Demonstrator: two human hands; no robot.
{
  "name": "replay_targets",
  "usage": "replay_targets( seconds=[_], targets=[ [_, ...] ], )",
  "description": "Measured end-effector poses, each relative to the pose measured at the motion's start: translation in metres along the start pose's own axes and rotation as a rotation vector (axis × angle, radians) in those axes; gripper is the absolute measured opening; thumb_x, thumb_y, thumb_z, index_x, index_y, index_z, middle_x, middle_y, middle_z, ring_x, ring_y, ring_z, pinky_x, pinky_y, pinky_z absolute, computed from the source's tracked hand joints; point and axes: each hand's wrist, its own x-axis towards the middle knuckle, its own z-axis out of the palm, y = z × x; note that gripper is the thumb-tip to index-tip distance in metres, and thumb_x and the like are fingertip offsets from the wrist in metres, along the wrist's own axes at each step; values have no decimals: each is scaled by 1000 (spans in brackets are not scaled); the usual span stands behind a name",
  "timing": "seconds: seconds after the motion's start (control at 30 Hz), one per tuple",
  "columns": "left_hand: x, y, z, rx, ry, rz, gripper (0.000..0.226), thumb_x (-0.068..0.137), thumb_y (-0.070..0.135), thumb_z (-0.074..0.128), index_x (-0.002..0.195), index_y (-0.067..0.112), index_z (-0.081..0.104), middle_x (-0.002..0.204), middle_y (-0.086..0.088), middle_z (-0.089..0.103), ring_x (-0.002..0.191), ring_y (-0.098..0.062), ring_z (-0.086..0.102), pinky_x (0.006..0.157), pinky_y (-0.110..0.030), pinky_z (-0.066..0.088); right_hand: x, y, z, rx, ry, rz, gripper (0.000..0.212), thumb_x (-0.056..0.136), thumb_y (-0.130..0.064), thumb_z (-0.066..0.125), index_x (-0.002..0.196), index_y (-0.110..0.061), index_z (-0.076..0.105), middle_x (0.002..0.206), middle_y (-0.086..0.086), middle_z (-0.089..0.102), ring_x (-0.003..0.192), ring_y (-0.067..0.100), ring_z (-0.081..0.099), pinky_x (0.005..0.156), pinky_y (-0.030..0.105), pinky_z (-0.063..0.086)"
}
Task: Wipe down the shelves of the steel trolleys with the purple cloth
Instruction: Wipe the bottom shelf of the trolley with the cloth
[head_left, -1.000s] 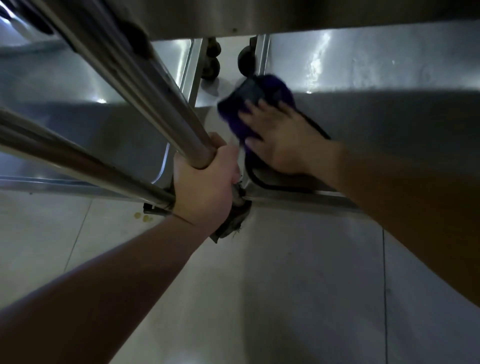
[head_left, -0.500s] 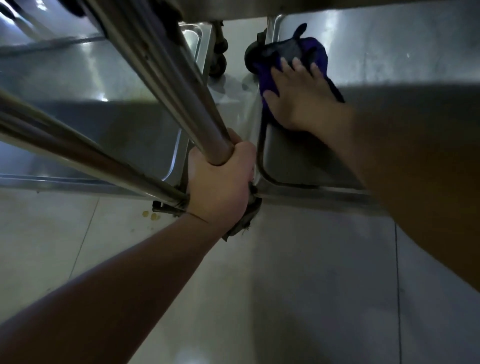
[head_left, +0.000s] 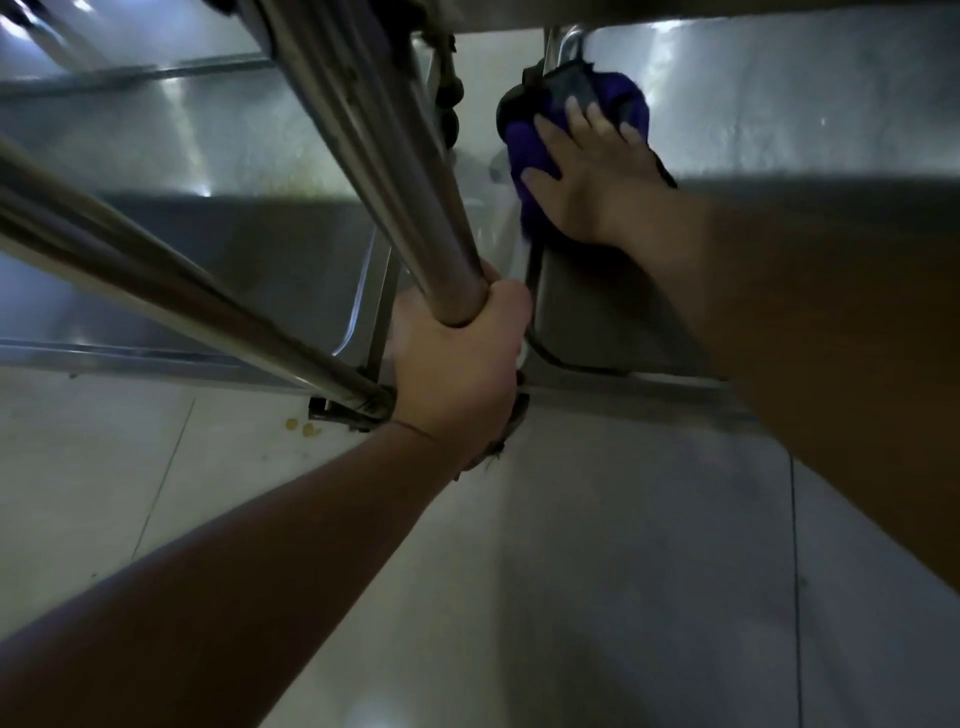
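While the bottom shelf (head_left: 779, 119) of the right-hand steel trolley is being wiped, its far left corner is the part in hand. An upright post (head_left: 395, 171) of the trolley is gripped by the left hand (head_left: 457, 374), fingers curled fully round it as a brace. Beyond that grip and to its right, the purple cloth (head_left: 535, 145) is pressed flat to the shelf under the right hand (head_left: 592, 182), fingers spread and straight. Judged next: the cloth drawn rightward across the unwiped steel, pressure kept even.
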Motion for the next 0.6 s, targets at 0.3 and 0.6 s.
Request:
replay_targets(
  seconds=[0.3,0.6],
  targets=[
    [4,-1,-1,-18,-29,56,22,74,9,64,58,12,50,50,-4,44,46,-21,44,54,-35,43,-111,-24,28,-1,-53,-256,82,94,-69,4,165,-30,-3,173,-2,-6,159,15,-5,128,44,-1],
    [6,1,-7,40,-97,62,25,75,18,65,52,26,57,50,-1,52,50,-24,51,56,-35,47,-179,9,48,-131,-32,-417,69,105,-57,36,164,-30,12,173,-2,5,159,13,-3,128,38,-3]
  ],
)
